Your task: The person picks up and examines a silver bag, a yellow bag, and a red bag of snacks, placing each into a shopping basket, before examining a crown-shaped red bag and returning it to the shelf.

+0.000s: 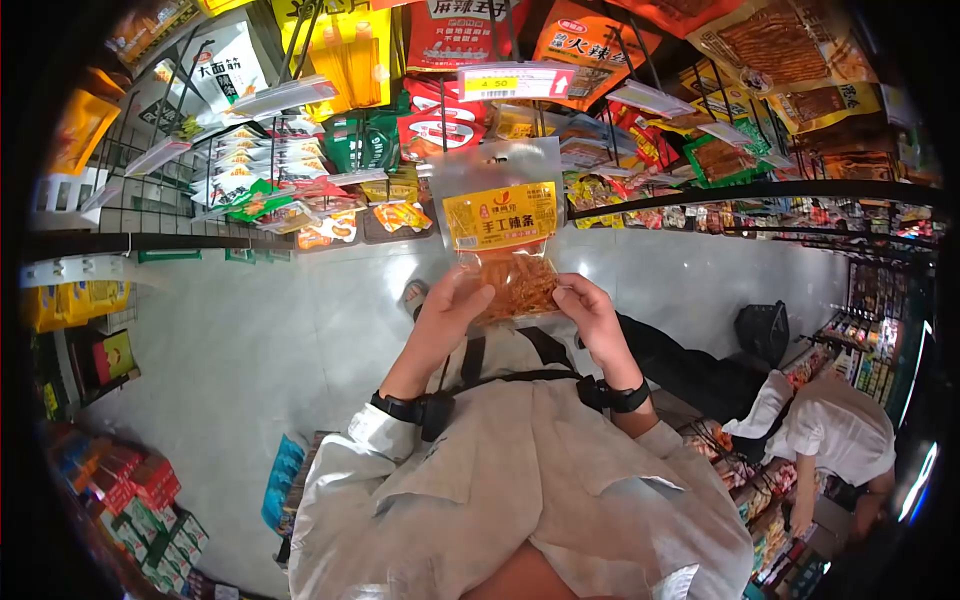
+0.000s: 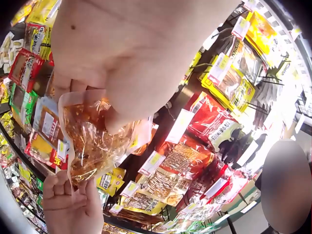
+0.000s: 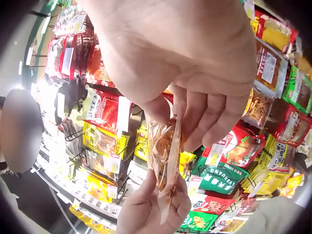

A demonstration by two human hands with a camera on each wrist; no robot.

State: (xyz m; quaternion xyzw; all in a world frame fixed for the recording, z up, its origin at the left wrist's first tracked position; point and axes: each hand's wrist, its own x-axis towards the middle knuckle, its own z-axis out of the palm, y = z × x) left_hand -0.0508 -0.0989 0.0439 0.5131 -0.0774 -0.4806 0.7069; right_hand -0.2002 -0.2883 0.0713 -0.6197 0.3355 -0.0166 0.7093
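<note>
A clear snack bag with a yellow label [image 1: 503,215] is held upright between both hands in the head view, its reddish-brown contents showing in the lower part. The left hand [image 1: 450,315] pinches its lower left edge, thumb on the front. At the lower right edge the right hand [image 1: 594,320] pinches it between thumb and fingers. In the left wrist view the left hand [image 2: 126,58] grips the bag [image 2: 92,139] from above, the right hand [image 2: 73,207] at its far edge. The right wrist view shows the bag [image 3: 163,146] nearly edge-on, with the right hand [image 3: 185,68] pinching it.
Wire racks of hanging snack packets [image 1: 345,55] stand ahead, with a price tag [image 1: 515,82] above the bag. Grey floor [image 1: 250,340] lies below. At the right, a person in a white shirt [image 1: 835,430] bends beside shelves; a black basket [image 1: 762,332] is nearby. Boxes [image 1: 150,480] stand lower left.
</note>
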